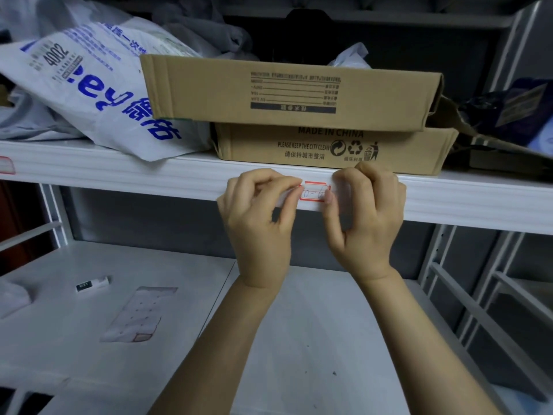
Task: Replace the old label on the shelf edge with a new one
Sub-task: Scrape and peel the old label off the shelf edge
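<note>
Altogether two hands work at the shelf edge (119, 172). Two flat cardboard boxes (299, 115) lie stacked on the shelf above it, one white plastic bag (98, 94) with blue print slumps to their left, and one dark bag (514, 109) sits at the far right. Two red-bordered labels show. One label (314, 191) with handwritten figures is on the edge between the hands. A second label (6, 165) is cut off at the frame's left margin.

On the lower shelf (314, 324) lie one label backing sheet (140, 313) with a single sticker left in its corner, one small white stick (92, 284) with a black band, and a crumpled white scrap (12, 295). The shelving is white metal with grey slotted uprights (440, 253), standing in a dim storage space.

A clear strip (287, 196) runs across the middle label. The left hand (257, 211) pinches the strip's left end between thumb and bent forefinger, just beside the label's left border, with the other fingers curled in. The right hand (368, 211) has its fingers bunched over the top of the edge. Its thumb lies on the label's right end and covers the last figure, with the strip's other end caught under it. The label lies flat against the edge, directly below the lower box.
</note>
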